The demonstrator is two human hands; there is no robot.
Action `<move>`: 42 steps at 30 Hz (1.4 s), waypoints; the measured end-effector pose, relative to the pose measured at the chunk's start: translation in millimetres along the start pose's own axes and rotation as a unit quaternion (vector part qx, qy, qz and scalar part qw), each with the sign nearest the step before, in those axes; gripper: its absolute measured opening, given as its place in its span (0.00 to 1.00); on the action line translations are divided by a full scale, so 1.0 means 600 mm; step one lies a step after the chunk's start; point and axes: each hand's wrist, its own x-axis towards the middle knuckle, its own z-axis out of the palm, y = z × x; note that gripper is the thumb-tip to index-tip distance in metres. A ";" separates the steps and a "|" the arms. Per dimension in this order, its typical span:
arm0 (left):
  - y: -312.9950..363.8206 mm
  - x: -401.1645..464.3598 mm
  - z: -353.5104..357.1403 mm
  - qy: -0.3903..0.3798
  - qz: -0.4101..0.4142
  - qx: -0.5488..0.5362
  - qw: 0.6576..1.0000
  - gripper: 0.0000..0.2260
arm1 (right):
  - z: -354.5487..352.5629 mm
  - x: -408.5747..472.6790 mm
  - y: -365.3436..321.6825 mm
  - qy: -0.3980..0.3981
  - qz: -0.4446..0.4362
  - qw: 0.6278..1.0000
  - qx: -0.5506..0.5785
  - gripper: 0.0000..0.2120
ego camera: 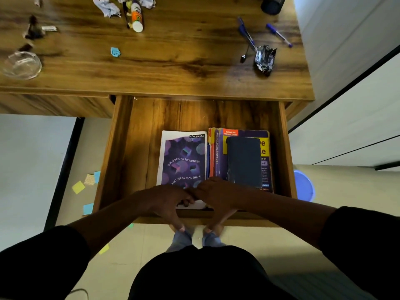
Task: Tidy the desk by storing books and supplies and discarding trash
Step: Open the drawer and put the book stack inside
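The wooden desk's drawer (116,148) stands pulled out. Inside lie a purple Classmate notebook (184,159), a thick "Quantitative Aptitude" book (216,152) and a dark blue diary (243,161) on top of that book. My left hand (166,202) and my right hand (216,198) sit side by side on the drawer's front panel. Their fingers curl inside over the edge and their thumbs point down outside. On the desk top (173,68) are a glue bottle (136,17), crumpled paper (107,7), a blue paper wad (115,51), two blue pens (246,34) and a foil wrapper (265,59).
A glass bowl (21,64) sits at the desk's left edge and a black mesh holder (272,4) at the back right. A blue bin (304,185) stands on the floor right of the drawer. Sticky notes (78,187) lie scattered on the floor at the left.
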 end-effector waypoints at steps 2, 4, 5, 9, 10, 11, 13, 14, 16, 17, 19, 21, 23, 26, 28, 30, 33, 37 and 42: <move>0.001 0.000 -0.004 0.015 -0.013 0.043 0.999 0.43 | -0.001 0.004 0.003 0.024 0.001 1.000 -0.005 0.61; 0.000 0.002 -0.005 0.044 -0.018 0.085 0.995 0.43 | -0.001 0.007 0.006 0.044 0.004 0.999 -0.013 0.64; -0.002 0.002 -0.005 0.061 -0.011 0.109 0.992 0.43 | -0.002 0.008 0.008 0.049 0.006 0.999 -0.015 0.66; -0.011 0.001 -0.012 0.142 0.014 0.147 0.979 0.56 | -0.016 0.003 0.017 0.066 0.017 0.997 -0.034 0.67; -0.013 0.000 -0.015 0.162 0.022 0.151 0.975 0.57 | -0.019 0.002 0.020 0.069 0.022 0.997 -0.036 0.67; -0.015 0.001 -0.019 0.178 0.028 0.155 0.971 0.57 | -0.022 0.001 0.024 0.072 0.026 0.996 -0.035 0.67; -0.019 0.003 -0.026 0.212 0.036 0.158 0.964 0.54 | -0.030 0.000 0.033 0.081 0.037 0.995 -0.036 0.67; -0.023 0.005 -0.030 0.228 0.035 0.153 0.961 0.53 | -0.035 -0.001 0.037 0.087 0.044 0.994 -0.038 0.67; -0.030 0.011 -0.041 0.255 0.034 0.148 0.955 0.54 | -0.044 -0.001 0.047 0.099 0.059 0.992 -0.046 0.66; -0.035 0.016 -0.049 0.268 0.038 0.163 0.949 0.56 | -0.050 -0.001 0.052 0.105 0.066 0.991 -0.054 0.66; -0.045 0.029 -0.065 0.286 0.043 0.220 0.932 0.60 | -0.059 0.001 0.061 0.116 0.087 0.987 -0.066 0.67; -0.051 0.035 -0.080 0.294 0.028 0.245 0.923 0.62 | -0.068 0.002 0.070 0.130 0.109 0.983 -0.076 0.67; -0.055 0.042 -0.096 0.304 0.006 0.256 0.918 0.64 | -0.076 0.002 0.079 0.146 0.134 0.976 -0.092 0.68; -0.058 0.046 -0.123 0.323 -0.026 0.273 0.906 0.66 | -0.094 0.001 0.089 0.159 0.177 0.965 -0.112 0.67; -0.057 0.046 -0.141 0.332 -0.044 0.286 0.898 0.67 | -0.109 0.002 0.094 0.169 0.201 0.959 -0.110 0.67; -0.058 0.048 -0.160 0.349 -0.052 0.297 0.887 0.67 | -0.126 0.003 0.099 0.180 0.227 0.950 -0.115 0.67; -0.064 0.054 -0.193 0.351 -0.072 0.295 0.885 0.66 | -0.152 0.008 0.106 0.172 0.270 0.936 -0.147 0.67; -0.065 0.058 -0.240 0.370 -0.091 0.296 0.876 0.67 | -0.189 0.024 0.120 0.188 0.324 0.917 -0.137 0.69; -0.061 0.069 -0.291 0.367 -0.111 0.311 0.870 0.69 | -0.230 0.039 0.136 0.204 0.364 0.903 -0.105 0.70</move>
